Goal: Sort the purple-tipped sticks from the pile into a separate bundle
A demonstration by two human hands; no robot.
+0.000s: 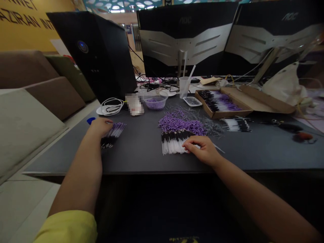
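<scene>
On the left of the dark table, my left hand [100, 126] rests at a small bundle of purple-tipped, black-ended sticks [113, 132]; its fingertips are too small and partly hidden to tell what they hold. A blue piece [90, 120] shows just behind it. Near the middle, my right hand [202, 148] has its fingers pinched at the right end of a row of black-and-white sticks [172, 141]. Behind that row lies a heap of purple pieces [177, 122], with grey pieces [214, 126] beside it.
An open cardboard box [215, 114] of purple-tipped sticks stands at the right, with white-and-black sticks [235, 125] before it. Farther back are a clear tub [155, 103], a small tray [192, 101], a cup [184, 87], cables, a black computer case [101, 57] and monitors [187, 37].
</scene>
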